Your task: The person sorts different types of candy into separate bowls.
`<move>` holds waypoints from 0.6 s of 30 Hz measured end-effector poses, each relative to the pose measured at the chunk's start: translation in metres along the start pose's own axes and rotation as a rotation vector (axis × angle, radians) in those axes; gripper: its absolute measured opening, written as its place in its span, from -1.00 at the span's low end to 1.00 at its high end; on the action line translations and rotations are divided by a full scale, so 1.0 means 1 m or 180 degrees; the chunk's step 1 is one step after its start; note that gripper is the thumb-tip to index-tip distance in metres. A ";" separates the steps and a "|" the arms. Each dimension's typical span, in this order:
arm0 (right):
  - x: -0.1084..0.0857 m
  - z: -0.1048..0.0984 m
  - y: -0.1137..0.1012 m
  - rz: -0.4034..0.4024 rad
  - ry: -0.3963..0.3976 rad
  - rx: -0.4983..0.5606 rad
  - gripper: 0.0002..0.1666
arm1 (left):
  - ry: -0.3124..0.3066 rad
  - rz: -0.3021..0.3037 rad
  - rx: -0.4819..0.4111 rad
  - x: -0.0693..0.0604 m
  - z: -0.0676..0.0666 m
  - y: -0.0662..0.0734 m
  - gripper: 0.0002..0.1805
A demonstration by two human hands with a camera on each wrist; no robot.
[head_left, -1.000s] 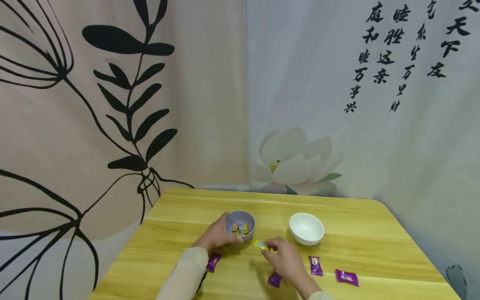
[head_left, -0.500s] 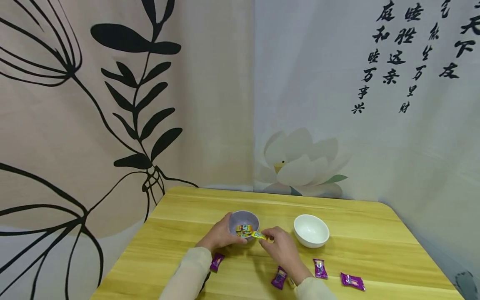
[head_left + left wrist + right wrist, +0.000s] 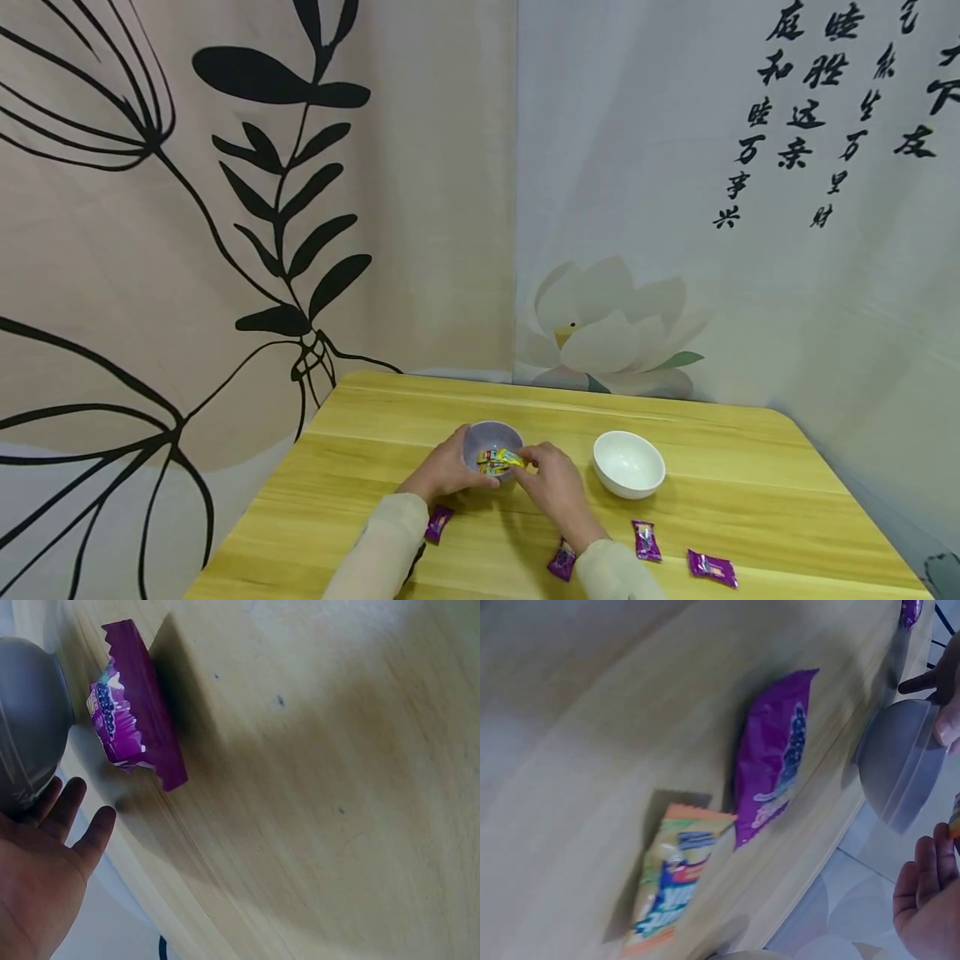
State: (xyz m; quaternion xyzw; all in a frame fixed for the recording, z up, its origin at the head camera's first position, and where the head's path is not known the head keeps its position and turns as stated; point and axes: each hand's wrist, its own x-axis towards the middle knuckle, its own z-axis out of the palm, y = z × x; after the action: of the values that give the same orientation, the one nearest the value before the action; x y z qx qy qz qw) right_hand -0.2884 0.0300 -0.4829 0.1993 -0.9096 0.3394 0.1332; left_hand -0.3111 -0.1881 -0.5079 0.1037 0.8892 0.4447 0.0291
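Note:
In the head view my left hand (image 3: 448,468) holds a small grey-purple bowl (image 3: 487,435) at its left side, thumb at the near rim. Several yellow wrapped candies (image 3: 489,469) lie inside. My right hand (image 3: 557,490) pinches a yellow wrapped candy (image 3: 512,458) over the bowl's right side. Whether it touches the ones below, I cannot tell. The left wrist view shows fingers of the left hand (image 3: 45,862) by the bowl (image 3: 30,720). At the edge of the right wrist view, only a sliver of the held candy (image 3: 955,819) shows.
A white bowl (image 3: 628,468) stands to the right on the wooden table (image 3: 420,408). Purple wrapped candies lie nearer me: one beside the left wrist (image 3: 438,523), one by the right forearm (image 3: 562,560), two farther right (image 3: 647,540). Another yellow candy (image 3: 673,877) lies below my right wrist.
My right hand has carried the yellow candy leftward and away from me, from the table in front of the bowl to over it. The left hand still holds the bowl; the view has shifted slightly.

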 end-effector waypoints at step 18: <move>0.033 0.013 -0.010 0.0018 0.0075 0.0087 -0.61 | -0.0034 -0.0012 0.0084 -0.001 -0.001 0.002 0.13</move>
State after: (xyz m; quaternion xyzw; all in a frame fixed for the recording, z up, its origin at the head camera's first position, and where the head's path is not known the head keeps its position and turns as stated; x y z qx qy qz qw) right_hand -0.3148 0.0051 -0.4746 0.1945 -0.9038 0.3545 0.1402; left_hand -0.3095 -0.1878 -0.5060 0.1048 0.8951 0.4322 0.0333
